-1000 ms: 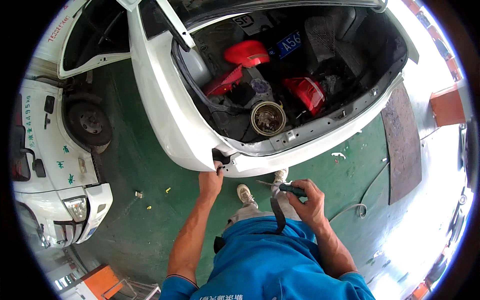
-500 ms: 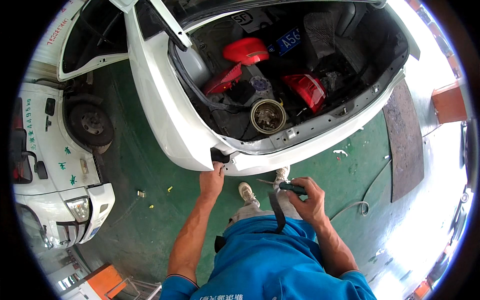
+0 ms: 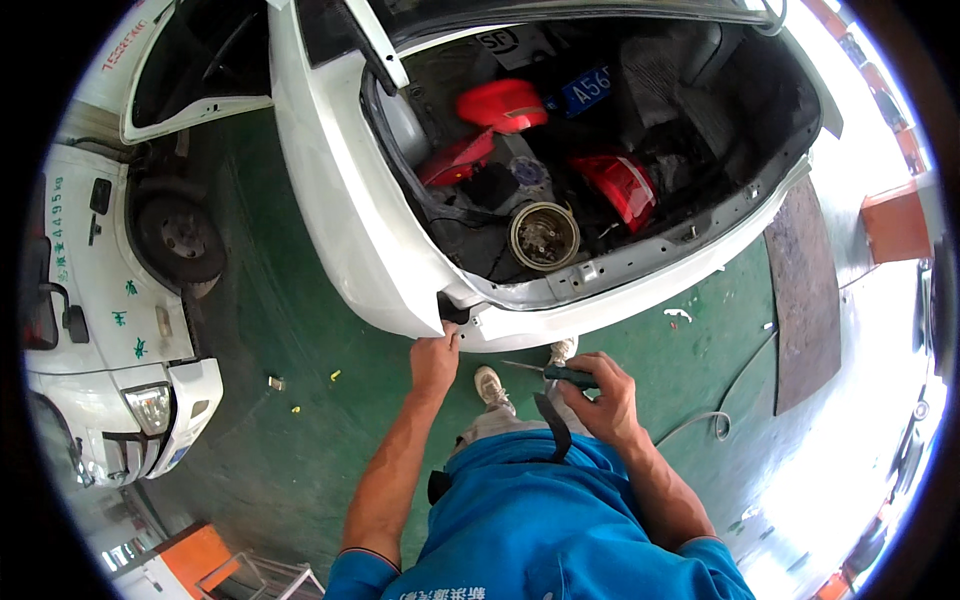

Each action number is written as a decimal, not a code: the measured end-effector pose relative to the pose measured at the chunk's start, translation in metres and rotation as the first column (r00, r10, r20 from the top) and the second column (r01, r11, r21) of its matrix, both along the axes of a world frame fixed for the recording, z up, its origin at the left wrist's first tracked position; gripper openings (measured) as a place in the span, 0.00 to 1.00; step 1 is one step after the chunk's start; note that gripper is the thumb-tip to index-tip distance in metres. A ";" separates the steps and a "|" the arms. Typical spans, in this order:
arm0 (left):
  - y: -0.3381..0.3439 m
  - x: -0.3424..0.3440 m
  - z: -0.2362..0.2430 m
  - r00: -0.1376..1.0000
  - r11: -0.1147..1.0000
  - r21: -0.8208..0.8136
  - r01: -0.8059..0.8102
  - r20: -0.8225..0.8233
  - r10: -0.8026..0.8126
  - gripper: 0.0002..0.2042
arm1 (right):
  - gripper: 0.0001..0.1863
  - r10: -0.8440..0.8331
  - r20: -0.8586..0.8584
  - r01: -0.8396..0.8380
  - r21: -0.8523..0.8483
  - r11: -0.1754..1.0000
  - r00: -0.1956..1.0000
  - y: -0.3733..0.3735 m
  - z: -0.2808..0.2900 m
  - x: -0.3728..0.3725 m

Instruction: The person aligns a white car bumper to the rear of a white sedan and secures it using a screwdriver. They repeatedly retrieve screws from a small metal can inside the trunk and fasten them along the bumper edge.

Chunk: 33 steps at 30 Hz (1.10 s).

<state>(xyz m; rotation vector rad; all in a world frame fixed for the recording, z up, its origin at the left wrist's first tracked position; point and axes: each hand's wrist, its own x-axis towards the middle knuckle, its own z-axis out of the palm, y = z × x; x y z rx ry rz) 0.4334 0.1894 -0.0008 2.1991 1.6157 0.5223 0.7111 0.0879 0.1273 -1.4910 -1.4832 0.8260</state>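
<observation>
My left hand [image 3: 436,362] reaches to the rear corner of the white car [image 3: 350,270], its curled fingers gripping the bumper edge [image 3: 441,318] below a dark opening where the body meets the bumper; the fingertips are partly hidden. In my right hand [image 3: 600,398] is a screwdriver [image 3: 565,378] with a dark green handle, held below the bumper, its thin shaft pointing left toward my left hand but apart from it. The open trunk holds red lamp units [image 3: 615,190], a red rounded part [image 3: 500,103] and a round metal tin [image 3: 543,236].
A white truck [image 3: 90,300] stands at the left, below an open car door [image 3: 190,60]. A dark mat [image 3: 802,330], a hose [image 3: 725,405] and small scraps lie on the green floor [image 3: 270,330]. Orange objects [image 3: 895,220] stand at the right edge.
The view has shifted slightly. My left hand stays at the bumper corner; my right hand with the screwdriver has moved a little left, toward it.
</observation>
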 end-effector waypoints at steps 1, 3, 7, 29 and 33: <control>0.002 0.001 0.001 1.000 0.999 0.024 0.020 0.003 -0.020 0.09 | 0.15 0.006 -0.010 -0.006 -0.003 1.000 1.000 0.001 -0.001 -0.002; 0.005 -0.002 -0.003 0.999 0.999 0.024 0.036 0.015 -0.036 0.10 | 0.15 0.020 0.002 -0.020 -0.002 1.000 1.000 0.007 0.002 -0.010; 0.003 -0.003 -0.004 1.000 0.998 -0.055 -0.027 -0.010 0.026 0.16 | 0.15 0.036 0.055 -0.041 0.086 0.995 0.998 0.026 0.004 -0.032; 0.005 -0.017 -0.008 0.978 0.999 -0.047 -0.012 0.206 0.021 0.10 | 0.15 0.260 0.435 -0.335 0.105 0.936 0.862 0.075 0.007 -0.102; 0.005 -0.020 -0.007 0.974 1.000 -0.018 0.007 0.227 -0.003 0.10 | 0.20 0.340 0.573 -0.382 -0.050 0.923 0.745 0.081 0.015 -0.112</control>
